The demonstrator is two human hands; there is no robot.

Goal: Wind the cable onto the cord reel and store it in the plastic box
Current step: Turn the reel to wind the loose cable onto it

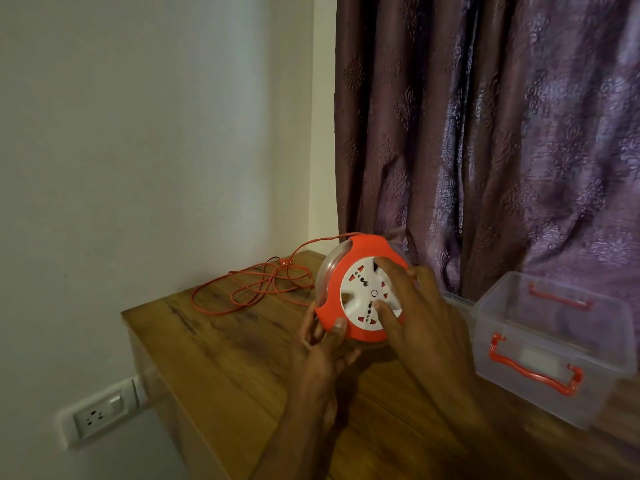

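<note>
On the wooden table [221, 358], the clear plastic box [554, 348] sits at right. The left hand [320, 358] grips the cord reel's [349, 289] near-left rim; the right hand [415, 313] presses spread fingers on its white face. Loose orange cable [249, 289] lies far left.

Glossy orange and white plastic on the reel [360, 289]; clear smooth plastic box [554, 348]; grained wood table [225, 358]; patterned cloth curtain [485, 133]
</note>
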